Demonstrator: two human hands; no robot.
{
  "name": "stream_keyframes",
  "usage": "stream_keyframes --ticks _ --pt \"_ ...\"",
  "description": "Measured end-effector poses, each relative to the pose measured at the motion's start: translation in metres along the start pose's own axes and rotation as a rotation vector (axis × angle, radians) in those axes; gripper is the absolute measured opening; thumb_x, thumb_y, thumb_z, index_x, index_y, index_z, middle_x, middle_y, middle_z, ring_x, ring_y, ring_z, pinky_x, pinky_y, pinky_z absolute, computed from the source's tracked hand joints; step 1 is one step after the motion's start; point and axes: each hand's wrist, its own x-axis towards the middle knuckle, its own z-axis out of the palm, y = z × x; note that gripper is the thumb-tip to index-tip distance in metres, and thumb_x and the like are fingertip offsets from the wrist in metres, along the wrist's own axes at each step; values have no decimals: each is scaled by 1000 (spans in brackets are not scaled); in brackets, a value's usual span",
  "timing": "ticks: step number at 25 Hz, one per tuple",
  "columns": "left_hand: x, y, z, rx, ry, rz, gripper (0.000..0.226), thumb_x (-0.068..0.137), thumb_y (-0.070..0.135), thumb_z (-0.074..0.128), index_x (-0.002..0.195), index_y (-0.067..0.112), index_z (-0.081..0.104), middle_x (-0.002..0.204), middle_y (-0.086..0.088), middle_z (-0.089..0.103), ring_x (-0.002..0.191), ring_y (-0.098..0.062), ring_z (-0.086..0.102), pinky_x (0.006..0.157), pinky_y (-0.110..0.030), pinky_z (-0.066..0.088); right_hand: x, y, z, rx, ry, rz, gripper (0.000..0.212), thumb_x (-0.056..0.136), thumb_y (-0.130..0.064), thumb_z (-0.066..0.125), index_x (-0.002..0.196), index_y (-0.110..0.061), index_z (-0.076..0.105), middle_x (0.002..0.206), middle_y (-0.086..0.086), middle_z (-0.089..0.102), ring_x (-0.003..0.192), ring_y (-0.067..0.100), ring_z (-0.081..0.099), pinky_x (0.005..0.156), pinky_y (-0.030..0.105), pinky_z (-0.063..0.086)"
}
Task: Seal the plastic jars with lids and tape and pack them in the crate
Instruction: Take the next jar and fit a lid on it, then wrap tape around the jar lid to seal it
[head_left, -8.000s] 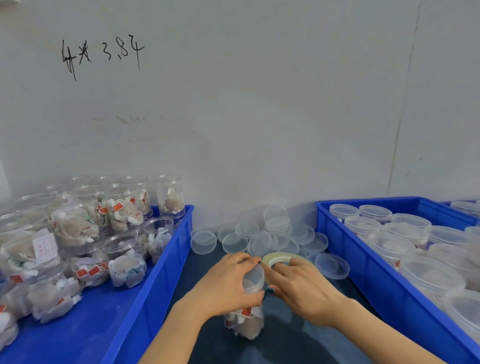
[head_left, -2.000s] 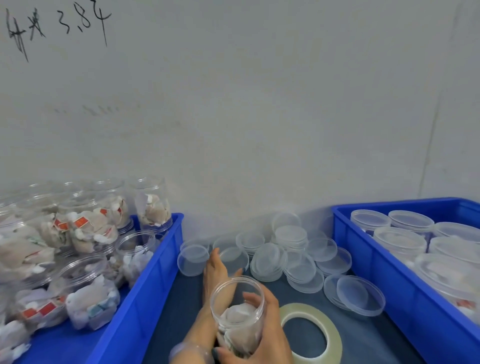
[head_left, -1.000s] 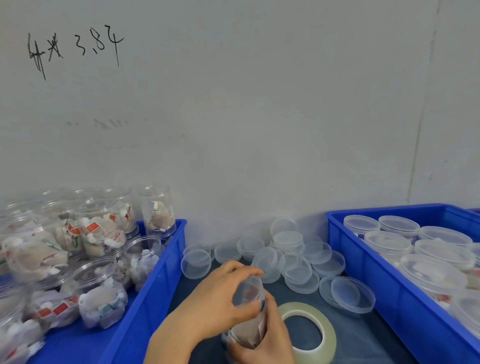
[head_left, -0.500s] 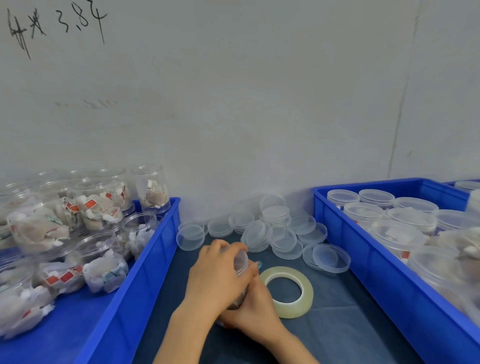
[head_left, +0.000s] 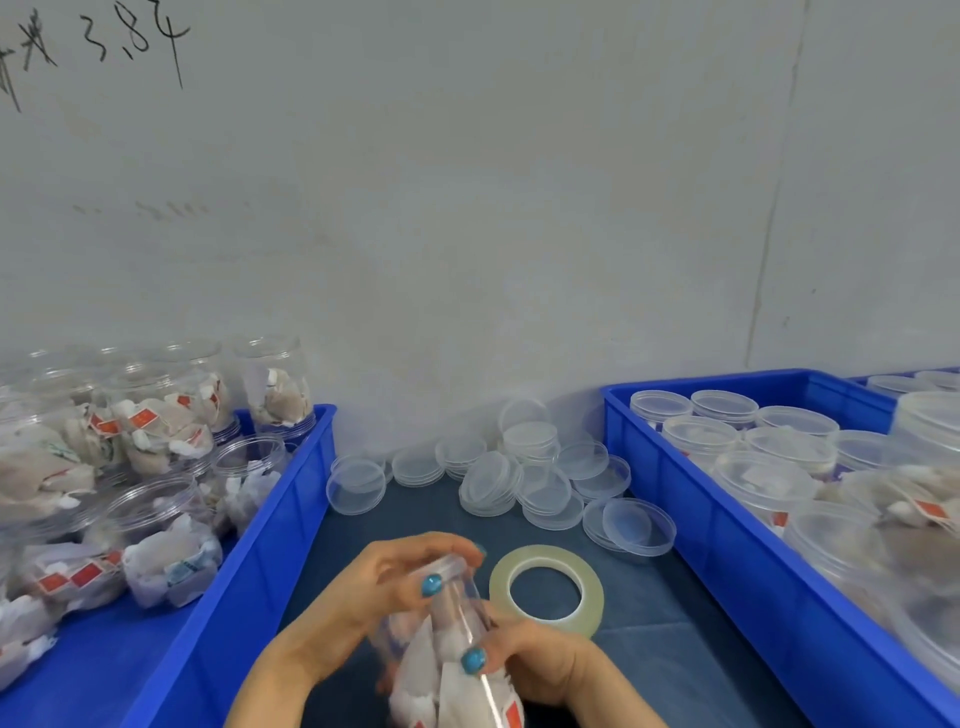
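- The jar (head_left: 441, 670) is a smear of motion blur, and its base is chopped off by the bottom edge.
- The jar's top sits under the left hand (head_left: 395, 577) and its curled fingers, so the lid can't be made out.
- The right hand (head_left: 540, 660) grips from behind the jar, fingers mostly hidden.
- The left crate (head_left: 270, 525) runs off the left and bottom edges, the right crate (head_left: 696, 519) off the right.
- The wall writing (head_left: 140, 41) is clipped at the top-left corner.
- The red labels (head_left: 140, 418) on the packets are too small to read.

The dark table (head_left: 675, 623) carries a left crate (head_left: 249, 551) and a right crate (head_left: 727, 561). Between them lie clear lids (head_left: 540, 483) (some stacked, some tilted), with tape (head_left: 545, 556) lying flat just nearer.
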Motion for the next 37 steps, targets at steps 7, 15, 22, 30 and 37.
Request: stream_keyframes --ticks 7,15,22,30,37 --pt "-4 -14 4 -242 67 9 52 69 45 74 113 16 72 120 -13 68 115 -28 63 90 -34 54 5 5 3 164 -75 -16 58 71 -34 81 125 -22 63 122 -1 60 123 21 49 116 42 26" --pt "-8 -6 -4 340 416 183 32 71 41 82 102 42 73 119 21 67 115 1 59 90 -11 47 -41 -29 -22 -1056 712 114 48 70 -60 73 108 -36 56 110 -24 57 107 0 51 96 30 45" --pt "12 -17 28 1303 604 472 25 83 41 69 101 25 76 110 7 70 107 -14 65 102 -34 40 -54 -6 -27 -1416 667 229 18 91 -47 55 98 -32 49 101 -16 48 111 12 46 101 30 25" --pt "32 -19 89 1358 759 428 42 84 13 42 113 1 70 111 -9 71 104 -24 69 102 -42 38 -46 -25 1 -704 986 -219 20 82 -54 47 77 -35 49 66 -13 59 61 4 48 67 31 42" --pt "29 3 105 963 922 486 15 84 17 71 96 15 79 97 3 72 80 -11 71 70 -23 56 -41 -22 9 -991 1316 -312 30 86 -56 27 71 -34 42 58 -12 57 60 9 54 50 21 32"
